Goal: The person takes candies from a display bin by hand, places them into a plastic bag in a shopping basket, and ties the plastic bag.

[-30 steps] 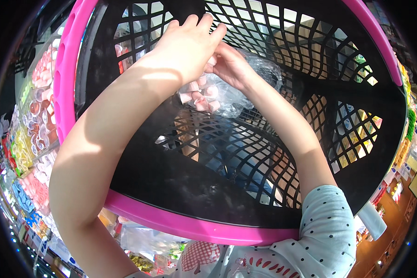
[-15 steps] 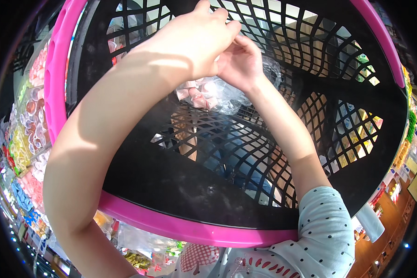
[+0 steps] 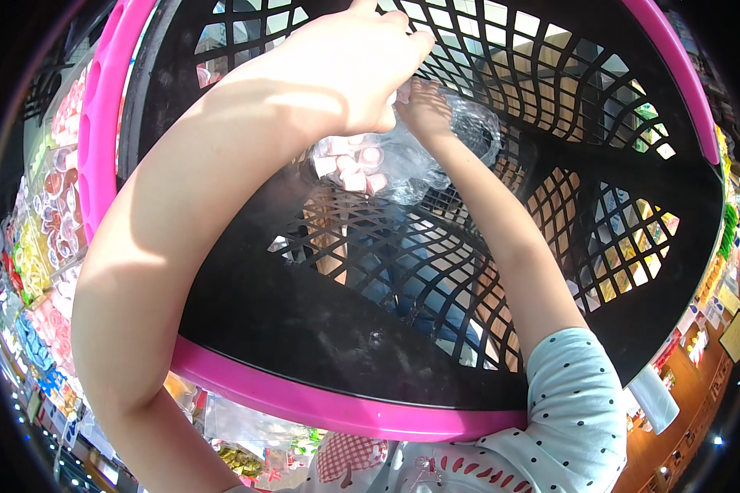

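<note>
Inside a deep black mesh basket (image 3: 288, 353), my two hands come together near the far side. My left hand (image 3: 358, 70) is closed, with its back toward me and its fingers bent; what they hold is hidden beneath. Just right of its thumb, my right hand (image 3: 426, 111) is closed, with its fingers bent beside a small pinkish thing too covered to name. Under both hands lies a crumpled clear plastic bag (image 3: 419, 168). Several pink and white pieces, like short cylindrical marshmallows (image 3: 352, 164), sit at its left end.
A bright pink rim (image 3: 345, 408) runs round the basket close to my body. Shelves on the left hold tubs of colourful sweets (image 3: 57, 197). A brown wooden surface (image 3: 682, 427) and a pale roll (image 3: 654, 398) are at the lower right.
My right hand has turned over and moved slightly left and down, from palm showing to its back showing. My left hand has shifted only a little. The pieces in the bag have moved slightly.
</note>
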{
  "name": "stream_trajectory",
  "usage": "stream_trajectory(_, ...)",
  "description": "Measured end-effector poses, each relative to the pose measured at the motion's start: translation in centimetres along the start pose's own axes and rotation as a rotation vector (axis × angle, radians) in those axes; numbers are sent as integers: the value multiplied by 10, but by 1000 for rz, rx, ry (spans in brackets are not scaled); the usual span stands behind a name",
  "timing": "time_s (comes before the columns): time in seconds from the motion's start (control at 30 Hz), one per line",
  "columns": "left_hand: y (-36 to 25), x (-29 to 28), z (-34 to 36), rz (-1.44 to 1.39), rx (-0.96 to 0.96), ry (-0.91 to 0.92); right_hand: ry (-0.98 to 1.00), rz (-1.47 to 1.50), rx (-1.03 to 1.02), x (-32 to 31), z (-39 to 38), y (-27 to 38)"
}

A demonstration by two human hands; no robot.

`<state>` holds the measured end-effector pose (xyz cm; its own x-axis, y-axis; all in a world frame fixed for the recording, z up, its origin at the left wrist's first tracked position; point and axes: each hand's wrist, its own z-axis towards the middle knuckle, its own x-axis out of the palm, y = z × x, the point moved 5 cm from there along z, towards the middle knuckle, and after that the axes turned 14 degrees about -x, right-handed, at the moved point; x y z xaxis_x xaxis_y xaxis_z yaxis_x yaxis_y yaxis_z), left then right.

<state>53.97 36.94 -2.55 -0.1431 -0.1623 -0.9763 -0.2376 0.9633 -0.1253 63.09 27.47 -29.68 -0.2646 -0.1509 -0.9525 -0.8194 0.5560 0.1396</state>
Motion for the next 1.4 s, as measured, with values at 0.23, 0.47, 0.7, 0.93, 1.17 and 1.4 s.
stream_trajectory(0.23, 3, 10, -3, -39, 31, -31, 119, 183, 225, 15, 16, 2)
stream_trajectory(0.47, -4, -1, -3, -29, 141, -171, -5, 122, 71, -11, 1, -11)
stream_trajectory(0.7, -15, -67, -31, -56, 148, -267, -128, 33, -278, -84, -37, -2)
stream_trajectory(0.93, -22, -181, -176, -84, 38, -518, -44, 213, -422, -113, -45, -13)
stream_trajectory(1.17, -38, -205, -398, -52, -482, -754, -218, 613, -698, -243, -66, 88)
stream_trajectory(1.4, -135, -64, -533, -623, -1240, -1103, -456, 830, -1216, -390, -197, 236)
